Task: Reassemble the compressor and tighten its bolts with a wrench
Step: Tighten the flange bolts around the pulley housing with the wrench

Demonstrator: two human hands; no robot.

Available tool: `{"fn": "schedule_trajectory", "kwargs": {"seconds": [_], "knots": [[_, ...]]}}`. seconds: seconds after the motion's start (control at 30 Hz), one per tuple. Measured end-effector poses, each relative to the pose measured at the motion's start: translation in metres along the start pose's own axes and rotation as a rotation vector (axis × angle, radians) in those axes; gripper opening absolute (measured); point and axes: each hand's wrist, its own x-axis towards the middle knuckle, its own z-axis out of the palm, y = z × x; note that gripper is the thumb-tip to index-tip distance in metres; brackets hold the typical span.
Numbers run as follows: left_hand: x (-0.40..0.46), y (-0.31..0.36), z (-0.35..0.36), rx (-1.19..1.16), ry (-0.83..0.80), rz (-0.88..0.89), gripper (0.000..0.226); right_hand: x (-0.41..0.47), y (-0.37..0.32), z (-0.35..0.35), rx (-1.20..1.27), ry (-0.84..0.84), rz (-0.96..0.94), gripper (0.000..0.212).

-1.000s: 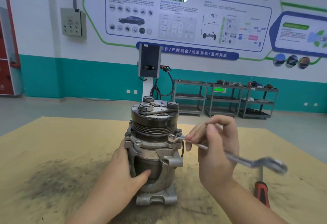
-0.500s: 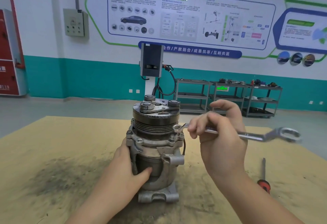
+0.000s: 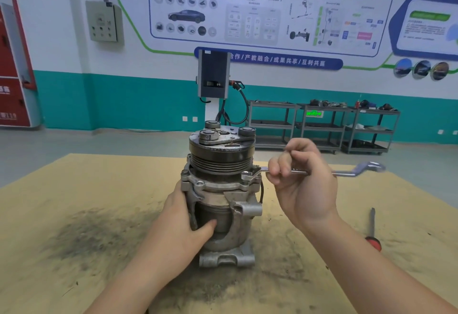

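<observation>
Your left hand [image 3: 184, 217] grips the compressor [image 3: 221, 197] to steady it; right-hand fingers [image 3: 280, 168] curl around the wrench [image 3: 347, 172], apparently seated on a flange bolt [image 3: 247, 176].

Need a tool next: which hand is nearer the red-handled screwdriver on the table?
Right. The right hand grips the wrench up left of the red-handled screwdriver; the left hand holds the compressor body, farther left.

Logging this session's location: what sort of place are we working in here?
Most likely an automotive training workshop. A wall poster shows a car and vehicle-system diagrams, an EV charging unit stands behind the bench, and wheeled metal shelving carts with parts line the teal-banded wall.
</observation>
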Motion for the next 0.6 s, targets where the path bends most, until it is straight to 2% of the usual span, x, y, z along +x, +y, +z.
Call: {"fn": "schedule_trajectory", "kwargs": {"seconds": [0.13,0.2,0.23,0.37,0.47,0.6], "knots": [[0.000,0.001,0.000,0.011,0.004,-0.014,0.069,-0.023,0.010,0.009,-0.520,-0.220,-0.498,0.021],[0.001,0.002,0.000,0.008,0.014,-0.021,0.069,-0.035,0.015,0.018,-0.777,-0.263,-0.602,0.015],[0.001,0.002,0.001,0.001,0.017,-0.023,0.069,-0.039,0.015,0.023,-0.822,-0.266,-0.608,0.012],[0.002,0.000,0.002,0.005,0.031,-0.018,0.069,-0.034,0.003,0.032,-0.521,-0.252,-0.515,0.012],[0.003,-0.002,0.003,0.005,0.038,-0.028,0.070,-0.020,-0.008,0.025,-0.315,-0.110,-0.325,0.020],[0.003,-0.001,0.003,-0.024,0.031,-0.014,0.072,-0.009,-0.006,0.017,-0.168,0.049,-0.130,0.018]]}}
